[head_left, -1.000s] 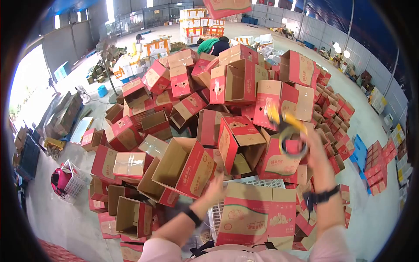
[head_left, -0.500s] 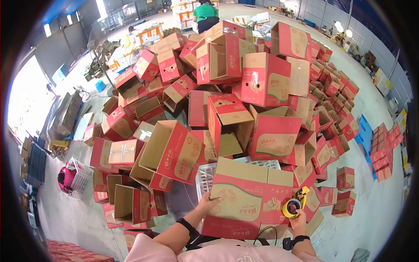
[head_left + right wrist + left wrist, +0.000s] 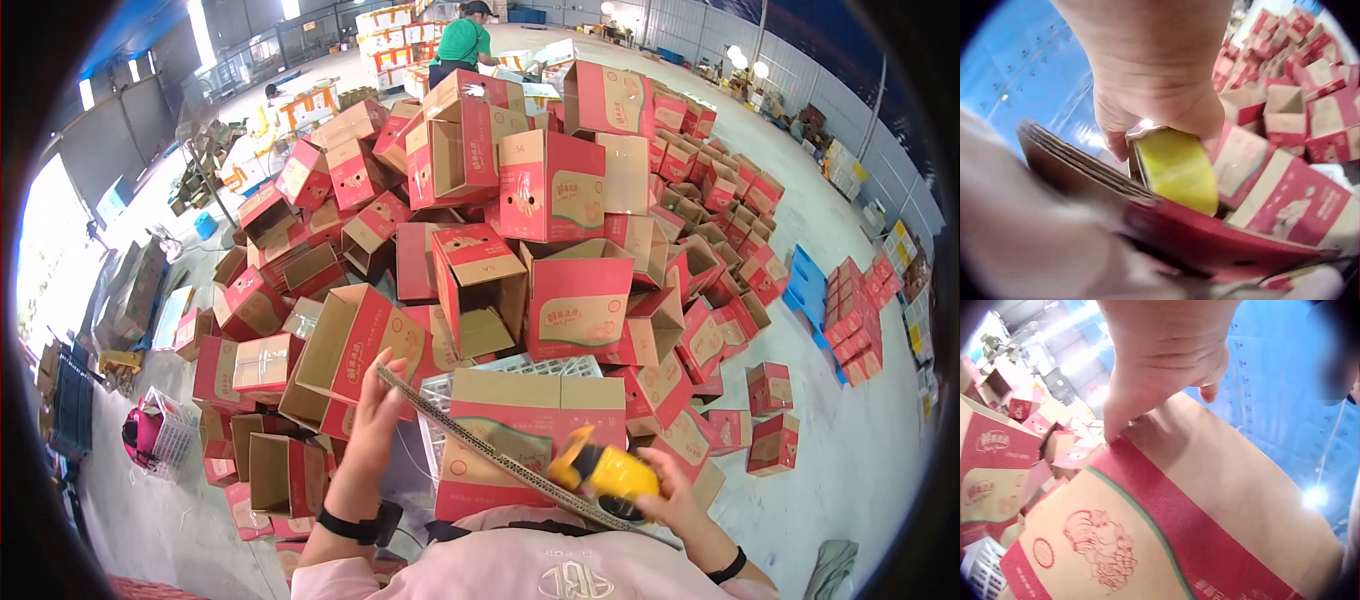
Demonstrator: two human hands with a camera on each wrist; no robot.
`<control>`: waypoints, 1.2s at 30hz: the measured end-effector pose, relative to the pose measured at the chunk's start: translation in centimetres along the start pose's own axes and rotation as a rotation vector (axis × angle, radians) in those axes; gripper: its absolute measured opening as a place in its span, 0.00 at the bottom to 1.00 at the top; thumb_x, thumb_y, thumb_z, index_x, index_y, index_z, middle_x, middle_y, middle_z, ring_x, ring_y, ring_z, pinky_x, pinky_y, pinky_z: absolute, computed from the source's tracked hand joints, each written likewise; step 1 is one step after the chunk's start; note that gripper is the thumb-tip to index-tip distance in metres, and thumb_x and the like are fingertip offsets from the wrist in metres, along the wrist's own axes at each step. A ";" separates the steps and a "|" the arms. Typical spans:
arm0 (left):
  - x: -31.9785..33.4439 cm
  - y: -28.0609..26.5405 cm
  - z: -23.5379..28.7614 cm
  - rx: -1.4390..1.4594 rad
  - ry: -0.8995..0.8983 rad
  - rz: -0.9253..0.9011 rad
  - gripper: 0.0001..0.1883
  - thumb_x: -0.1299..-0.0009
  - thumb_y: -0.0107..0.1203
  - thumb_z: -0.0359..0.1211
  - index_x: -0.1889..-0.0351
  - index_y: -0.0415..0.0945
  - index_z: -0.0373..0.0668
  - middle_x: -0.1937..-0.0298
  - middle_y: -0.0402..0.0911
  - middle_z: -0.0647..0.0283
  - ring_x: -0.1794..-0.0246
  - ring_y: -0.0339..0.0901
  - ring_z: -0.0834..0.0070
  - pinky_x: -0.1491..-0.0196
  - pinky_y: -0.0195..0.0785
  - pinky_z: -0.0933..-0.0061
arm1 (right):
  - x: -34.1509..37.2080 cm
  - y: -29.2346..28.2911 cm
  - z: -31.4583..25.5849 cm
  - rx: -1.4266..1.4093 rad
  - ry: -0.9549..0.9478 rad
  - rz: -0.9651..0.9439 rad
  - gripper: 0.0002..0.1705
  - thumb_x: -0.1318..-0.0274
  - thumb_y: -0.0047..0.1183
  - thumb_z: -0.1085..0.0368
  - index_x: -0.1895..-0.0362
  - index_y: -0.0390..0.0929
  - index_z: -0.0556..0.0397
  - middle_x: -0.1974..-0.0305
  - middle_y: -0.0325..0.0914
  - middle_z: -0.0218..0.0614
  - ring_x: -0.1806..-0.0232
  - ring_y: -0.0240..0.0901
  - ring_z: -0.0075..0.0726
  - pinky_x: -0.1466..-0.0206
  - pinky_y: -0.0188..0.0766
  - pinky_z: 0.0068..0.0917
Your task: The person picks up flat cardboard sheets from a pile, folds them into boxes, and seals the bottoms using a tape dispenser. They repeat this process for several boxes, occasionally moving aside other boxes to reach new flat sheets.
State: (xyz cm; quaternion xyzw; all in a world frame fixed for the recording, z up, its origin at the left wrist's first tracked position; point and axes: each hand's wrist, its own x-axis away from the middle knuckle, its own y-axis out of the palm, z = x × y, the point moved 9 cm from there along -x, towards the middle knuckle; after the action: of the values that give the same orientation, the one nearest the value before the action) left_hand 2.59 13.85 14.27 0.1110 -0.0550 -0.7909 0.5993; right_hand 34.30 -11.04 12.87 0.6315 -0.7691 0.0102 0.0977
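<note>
My left hand [image 3: 370, 425] grips the upper left edge of a flattened carton [image 3: 480, 447], which shows nearly edge-on in the head view, tilted up close to my body. In the left wrist view the same carton [image 3: 1100, 540] shows its red and tan printed face, the thumb on one side. My right hand [image 3: 680, 495] holds a yellow tape dispenser [image 3: 622, 474] near the carton's lower right end. The right wrist view shows its yellow tape roll [image 3: 1179, 172] beside the carton's layered edge. Another flat carton [image 3: 500, 390] lies beyond, on a white plastic crate [image 3: 432, 420].
A large heap of open red and tan boxes [image 3: 580, 300] rises in front. Small boxes stand stacked by a blue pallet [image 3: 805, 290] at right. A white basket [image 3: 170, 440] stands on the floor at left. Behind the heap is a person in a green top [image 3: 462, 42].
My right hand came down from the heap with the tape dispenser. My left hand moved onto the flattened carton and raised it on edge, uncovering another flat carton. The person behind stood up.
</note>
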 end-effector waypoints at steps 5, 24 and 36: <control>-0.9 2.7 0.2 -0.062 -0.140 0.005 0.34 0.32 0.52 0.29 0.30 0.48 0.41 0.35 0.59 0.56 0.38 0.61 0.70 0.37 0.56 0.68 | -1.3 3.1 -3.0 0.436 0.039 -0.159 0.41 0.54 0.66 0.58 0.38 0.61 0.58 0.44 0.69 0.44 0.41 0.65 0.37 0.38 0.61 0.33; 4.2 16.0 4.1 -0.581 0.799 -1.017 0.20 0.31 0.50 0.44 0.47 0.74 0.42 0.50 0.78 0.56 0.47 0.73 0.60 0.43 0.63 0.58 | -18.6 10.4 -9.9 1.327 -0.338 -0.418 0.40 0.60 0.61 0.38 0.47 0.73 0.51 0.54 0.76 0.44 0.49 0.71 0.50 0.43 0.64 0.41; 7.7 28.5 3.1 -0.443 1.110 -1.123 0.30 0.33 0.51 0.47 0.38 0.63 0.38 0.33 0.59 0.49 0.29 0.52 0.55 0.28 0.39 0.52 | -17.6 -4.0 -6.1 0.347 -0.173 0.090 0.30 0.53 0.62 0.72 0.44 0.68 0.59 0.52 0.74 0.31 0.51 0.70 0.22 0.47 0.67 0.21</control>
State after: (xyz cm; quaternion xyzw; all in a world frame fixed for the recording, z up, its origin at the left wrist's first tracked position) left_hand 26.52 -1.54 22.68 0.3762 0.4708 -0.7956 0.0620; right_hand 42.21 6.05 15.51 0.6023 -0.7888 0.0928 -0.0795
